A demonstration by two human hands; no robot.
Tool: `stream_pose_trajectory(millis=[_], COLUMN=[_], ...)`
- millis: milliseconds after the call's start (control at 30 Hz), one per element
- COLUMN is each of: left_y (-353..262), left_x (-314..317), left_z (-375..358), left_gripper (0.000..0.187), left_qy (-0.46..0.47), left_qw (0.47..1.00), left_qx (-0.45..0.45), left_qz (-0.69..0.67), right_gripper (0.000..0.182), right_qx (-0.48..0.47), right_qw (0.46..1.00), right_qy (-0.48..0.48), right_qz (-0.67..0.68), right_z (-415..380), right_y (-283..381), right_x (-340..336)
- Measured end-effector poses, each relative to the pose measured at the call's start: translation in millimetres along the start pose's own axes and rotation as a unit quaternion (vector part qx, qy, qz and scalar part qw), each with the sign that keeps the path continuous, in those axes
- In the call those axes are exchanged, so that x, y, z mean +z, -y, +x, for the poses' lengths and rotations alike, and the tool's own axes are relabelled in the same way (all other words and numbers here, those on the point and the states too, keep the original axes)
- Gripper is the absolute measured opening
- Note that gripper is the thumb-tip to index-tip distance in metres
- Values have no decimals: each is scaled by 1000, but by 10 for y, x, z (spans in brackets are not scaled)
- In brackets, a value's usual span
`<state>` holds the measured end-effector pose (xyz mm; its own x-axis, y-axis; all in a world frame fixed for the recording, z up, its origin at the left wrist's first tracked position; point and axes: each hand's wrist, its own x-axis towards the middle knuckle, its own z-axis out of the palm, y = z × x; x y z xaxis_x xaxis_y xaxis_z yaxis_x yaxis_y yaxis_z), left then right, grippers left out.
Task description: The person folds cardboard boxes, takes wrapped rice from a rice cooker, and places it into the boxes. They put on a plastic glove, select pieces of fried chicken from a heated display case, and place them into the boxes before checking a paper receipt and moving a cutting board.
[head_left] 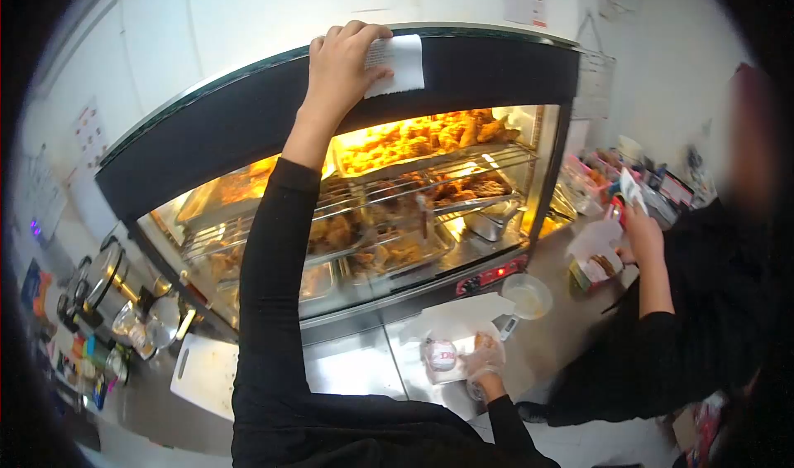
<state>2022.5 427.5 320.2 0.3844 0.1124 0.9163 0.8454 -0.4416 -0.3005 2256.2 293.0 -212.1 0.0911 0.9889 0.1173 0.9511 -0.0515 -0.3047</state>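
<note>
Raised to the upper edge of the heated display cabinet (496, 75), my left hand (341, 62) pinches a white printed paper slip (405, 61) against the black panel, its fingers curled over the rim. Lower down, my right hand (484, 359) wears a clear plastic glove and reaches into an open white takeaway box (451, 326) on the steel counter. Its fingers close around a piece of golden fried food (482, 339), partly hidden by the glove. Beside it in the box lies a round wrapped item with red print (441, 355).
Fried chicken (422, 141) fills trays on the cabinet's racks. A clear plastic tub (527, 296) and a small thermometer-like device (508, 328) sit by the box. At right, a co-worker's hand (643, 236) holds paper near another box (595, 265). A white cutting board (205, 374) lies left.
</note>
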Motion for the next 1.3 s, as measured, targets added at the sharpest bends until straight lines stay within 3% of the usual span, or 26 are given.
stream_pose_trajectory(millis=[133,200,267,367,433,500,533,567,600,667,733,800,900,967,1000,1033,1067,1100,1133,1167,1200,1233,1300], left_y=[467,675,831,999,1097,1181,1208,1217,1220,1247,1283,1276,1151,994,797,689,588,404,157,-81,-283,-519,-913], left_x=[-450,-680,-905,-1230,-1374,-1445,-1460,-1463,-1459,-1438,-1393,-1414,-1523,-1663,-1769,-1807,-1795,-1747,-1702,-1694,-1576,-1573,-1573], left_z=[-283,-420,-555,-739,-826,-872,-899,-926,-941,-968,-1013,-1040,-1144,-1304,-1410,-1622,-1889,-2199,-2477,-2613,-2856,-3138,-3570], left_gripper=[44,46,48,52,55,58,59,59,58,59,62,71,77,84,55,37,25,24,18,6,27,45,68], left_qy=[20,35,45,54,66,74,77,73,68,64,40,39,-75,-121,-162,-159,-155,-161,-141,-91,-75,48,274], left_qw=[999,997,993,987,983,982,981,981,982,982,985,989,994,987,980,973,960,932,918,939,901,868,763], left_qx=[1,-13,-32,-61,-76,-80,-82,-85,-88,-96,-90,-95,-79,-105,-112,-141,-169,-188,-260,-260,-286,-335,-309], left_qz=[31,72,104,136,151,158,159,157,154,150,141,102,28,12,-27,-94,-160,-266,-265,-207,-317,-364,-498], right_gripper=[73,73,74,73,58,52,47,41,37,35,35,35,45,50,53,57,61,63,66,66,66,64,61], right_qx=[-8,27,79,93,-16,-153,-52,51,153,198,123,-75,-105,-179,-216,-177,-135,-118,-89,-81,-71,-58,-27], right_qw=[997,1000,993,991,998,958,994,996,964,941,969,997,994,980,969,959,928,853,751,590,400,391,376], right_qy=[43,5,25,41,-54,-130,-64,3,69,73,58,21,4,-56,-86,-38,11,57,96,128,156,131,83], right_qz=[-57,-2,81,84,-35,-203,-67,70,206,264,208,29,36,66,81,217,347,505,647,793,900,909,923], right_z=[92,97,78,51,44,35,64,102,126,139,62,-253,-257,-274,-304,-346,-381,-384,-388,-393,-413,-418,-429], right_y=[-140,-98,98,209,61,-87,-88,1,53,78,150,574,528,602,653,756,923,1086,1249,1409,1553,1670,1858], right_x=[204,194,-142,-356,-105,50,55,-65,-146,-178,-304,-945,-955,-1031,-1082,-1174,-1293,-1328,-1363,-1355,-1331,-1209,-869])
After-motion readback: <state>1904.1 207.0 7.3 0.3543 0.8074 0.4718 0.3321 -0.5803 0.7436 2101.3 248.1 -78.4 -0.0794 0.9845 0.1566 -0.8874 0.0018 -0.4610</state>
